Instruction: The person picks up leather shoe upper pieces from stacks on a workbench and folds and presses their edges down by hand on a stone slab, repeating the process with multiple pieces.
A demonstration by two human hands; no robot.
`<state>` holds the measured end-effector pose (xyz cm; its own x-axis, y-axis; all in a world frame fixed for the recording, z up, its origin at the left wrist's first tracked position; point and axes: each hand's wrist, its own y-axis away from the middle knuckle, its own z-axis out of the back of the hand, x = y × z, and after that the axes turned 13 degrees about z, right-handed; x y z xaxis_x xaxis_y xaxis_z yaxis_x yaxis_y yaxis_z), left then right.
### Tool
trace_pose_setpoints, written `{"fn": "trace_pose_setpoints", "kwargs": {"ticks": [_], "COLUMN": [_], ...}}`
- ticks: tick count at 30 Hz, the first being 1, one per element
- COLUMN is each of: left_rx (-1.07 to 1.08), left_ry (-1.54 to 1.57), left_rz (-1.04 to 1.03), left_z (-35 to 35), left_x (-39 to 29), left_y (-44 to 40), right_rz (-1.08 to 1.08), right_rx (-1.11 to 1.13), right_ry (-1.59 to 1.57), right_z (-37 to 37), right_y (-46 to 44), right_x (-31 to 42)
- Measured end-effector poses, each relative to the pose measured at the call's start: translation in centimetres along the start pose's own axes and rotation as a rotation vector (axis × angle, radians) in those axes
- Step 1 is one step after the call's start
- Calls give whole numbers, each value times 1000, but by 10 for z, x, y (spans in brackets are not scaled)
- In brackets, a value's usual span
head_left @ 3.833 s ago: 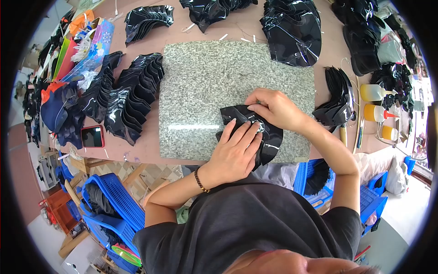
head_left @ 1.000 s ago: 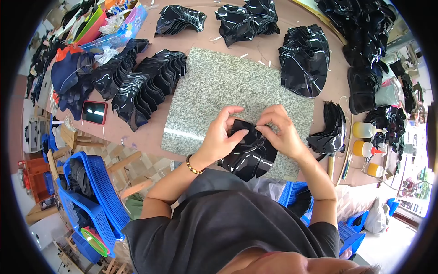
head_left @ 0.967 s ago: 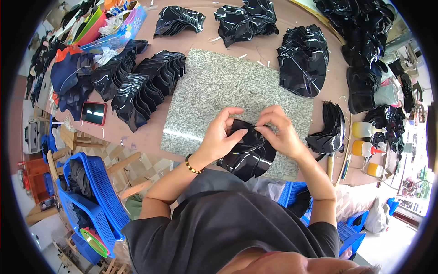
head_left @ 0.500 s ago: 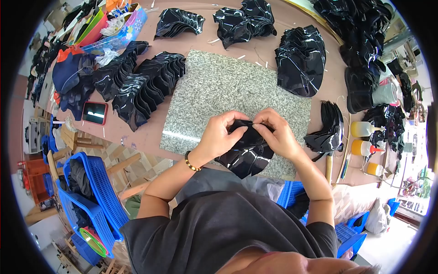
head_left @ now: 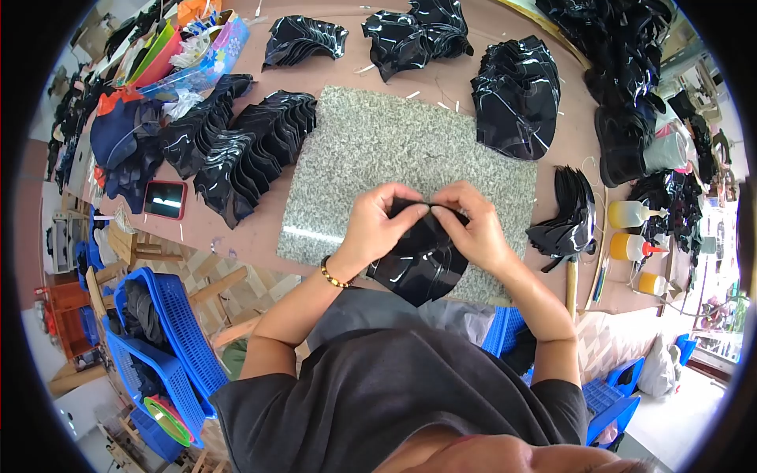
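Note:
A glossy black piece [head_left: 419, 268] hangs over the near edge of the speckled stone slab [head_left: 378, 134]. My left hand [head_left: 382, 225], with a beaded bracelet on its wrist, pinches the far edge of the piece between thumb and fingers. Close beside it, my right hand [head_left: 471, 223] pinches the same edge, the two thumb tips nearly touching. The fingertips hide part of that edge. Fanned black pieces [head_left: 252, 150] lie left of the slab, and a black stack [head_left: 516, 102] overlaps its far right corner.
A phone [head_left: 165, 199] lies at the table's left. Further black stacks [head_left: 303, 41] [head_left: 414, 35] sit at the back. Glue bottles [head_left: 627, 214] and a dark bundle [head_left: 566, 214] are on the right. Blue baskets [head_left: 169, 347] stand below left.
Both hands have come closer together at the piece's far edge. Earlier my left hand lay flat on the piece with fingers spread; now it pinches the edge. The view has turned and shifted.

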<state>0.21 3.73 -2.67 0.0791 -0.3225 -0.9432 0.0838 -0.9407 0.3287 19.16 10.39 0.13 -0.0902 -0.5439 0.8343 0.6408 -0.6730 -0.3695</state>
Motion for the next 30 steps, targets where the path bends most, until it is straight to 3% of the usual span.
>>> {"fn": "trace_pose_setpoints", "kwargs": {"ticks": [3,5,8,9,12,14,16,30], "left_rx": [-139,-212,-287,-315,-424,-92,192,209], "left_ry": [151,139,-220,-339,-948,-1065,-1167,-1400], "left_rz": [-32,-45,-269,-245,-707,-819,-728,-753], "left_z": [7,19,28,27,24,23,16,2], "left_x": [5,14,12,2,-26,-20,-28,-17], "left_y": [-11,-19,-22,-16,1,12,29,32], "right_rz": [246,317,383,377,369,368,376,426], "right_rx": [-57,60,231,280,309,278,267,293], "right_ry": [308,361,383,379,365,364,408,529], "right_z": [10,20,29,30,28,28,28,23], "right_y": [5,14,32,38,46,46,45,33], "right_x": [0,-1,-3,-3,-4,-5,-10,-7]}}
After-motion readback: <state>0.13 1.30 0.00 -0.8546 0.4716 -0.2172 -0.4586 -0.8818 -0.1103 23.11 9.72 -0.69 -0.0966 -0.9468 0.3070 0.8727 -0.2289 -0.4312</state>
